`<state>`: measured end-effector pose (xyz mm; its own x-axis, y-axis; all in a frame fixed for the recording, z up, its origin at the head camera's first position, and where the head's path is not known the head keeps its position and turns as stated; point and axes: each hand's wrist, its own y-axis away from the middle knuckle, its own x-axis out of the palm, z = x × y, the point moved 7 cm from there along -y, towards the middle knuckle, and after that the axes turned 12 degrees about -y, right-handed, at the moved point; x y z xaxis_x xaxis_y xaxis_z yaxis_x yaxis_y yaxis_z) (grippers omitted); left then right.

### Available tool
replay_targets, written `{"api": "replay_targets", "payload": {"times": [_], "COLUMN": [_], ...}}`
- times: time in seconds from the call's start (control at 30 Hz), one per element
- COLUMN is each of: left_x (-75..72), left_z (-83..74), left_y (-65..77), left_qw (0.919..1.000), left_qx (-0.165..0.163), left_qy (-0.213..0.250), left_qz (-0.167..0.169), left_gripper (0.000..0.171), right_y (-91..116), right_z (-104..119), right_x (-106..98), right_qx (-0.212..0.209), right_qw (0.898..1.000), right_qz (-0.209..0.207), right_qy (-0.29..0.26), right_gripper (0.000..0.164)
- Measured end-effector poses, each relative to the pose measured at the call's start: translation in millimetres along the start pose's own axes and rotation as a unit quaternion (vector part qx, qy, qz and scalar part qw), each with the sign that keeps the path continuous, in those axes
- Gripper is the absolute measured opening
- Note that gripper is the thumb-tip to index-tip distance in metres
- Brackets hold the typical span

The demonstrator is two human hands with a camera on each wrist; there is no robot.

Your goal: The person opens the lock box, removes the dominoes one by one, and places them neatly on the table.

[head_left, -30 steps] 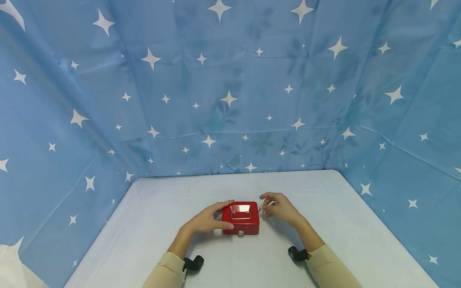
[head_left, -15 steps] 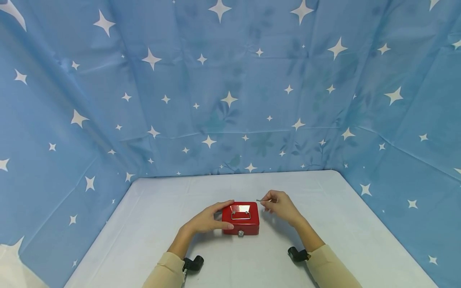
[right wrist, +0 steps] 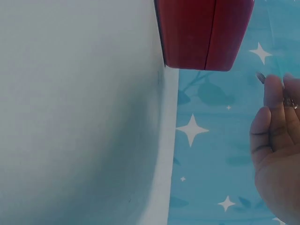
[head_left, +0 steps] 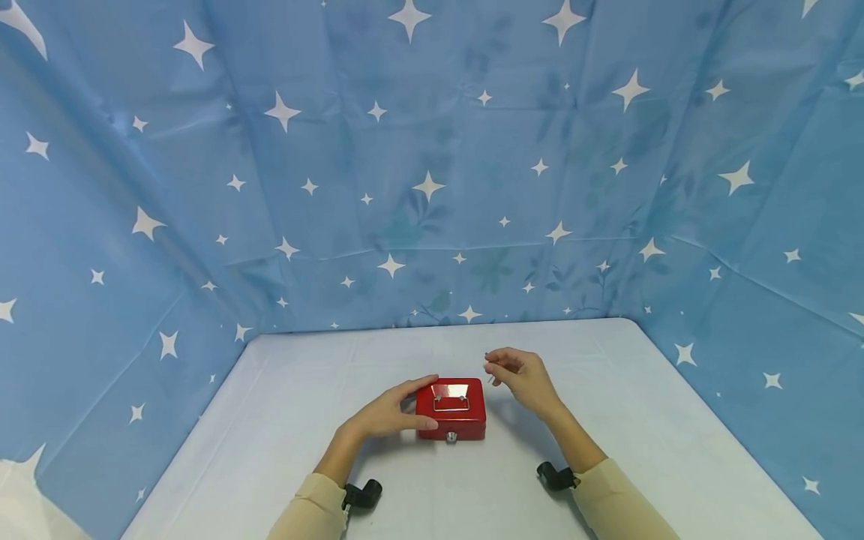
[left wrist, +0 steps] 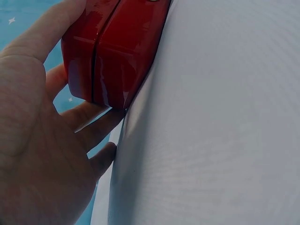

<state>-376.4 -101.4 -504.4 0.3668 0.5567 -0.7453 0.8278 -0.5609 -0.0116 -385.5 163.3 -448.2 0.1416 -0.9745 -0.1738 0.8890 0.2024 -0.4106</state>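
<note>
A red metal cash box [head_left: 472, 411] sits on the white table, its lid down. Its wire handle [head_left: 451, 409] lies flat on the lid, and a silver lock [head_left: 451, 436] faces the near side. My left hand [head_left: 381, 414] grips the box's left end, thumb at the front and index finger at the far edge; the other fingers spread along the side [left wrist: 86, 126]. Beyond the box's right far corner, my right hand [head_left: 529, 381] is raised and pinches a small key [right wrist: 260, 77]. A shiny metal bit [right wrist: 290, 101] shows among its fingers; the rest is hidden.
White cloth covers the table [head_left: 304, 390]. Blue curtains [head_left: 432, 187] with white stars stand behind and on both sides. A black wrist camera sits on each wrist, below the beige sleeves [head_left: 313, 506].
My right hand has risen and moved away from the box's right side, and the key has turned in its fingers. My left hand and the cash box have stayed in place.
</note>
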Motion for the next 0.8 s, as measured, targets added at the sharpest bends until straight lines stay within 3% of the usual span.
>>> {"api": "replay_targets", "payload": {"times": [0.17,0.37,0.8], "left_x": [0.0,-0.1,0.8], "left_z": [1.6,1.1,-0.2], "left_y": [-0.1,0.0,-1.1], "left_qw": [1.0,1.0,1.0], "left_qx": [-0.001,0.002,0.004], "left_qy": [0.002,0.005,-0.001], "left_qz": [-0.001,0.0,0.006], "left_gripper": [0.082,0.083,0.083], "right_y": [-1,1,6], "right_z": [5,16,34], "right_x": [7,22,42], "right_qx": [-0.005,-0.036,-0.06], "right_qw": [1.0,0.998,0.986], "right_qz": [0.002,0.04,0.104], "right_qy": [0.007,0.041,0.115], "right_gripper": [0.018,0.022,0.023]}}
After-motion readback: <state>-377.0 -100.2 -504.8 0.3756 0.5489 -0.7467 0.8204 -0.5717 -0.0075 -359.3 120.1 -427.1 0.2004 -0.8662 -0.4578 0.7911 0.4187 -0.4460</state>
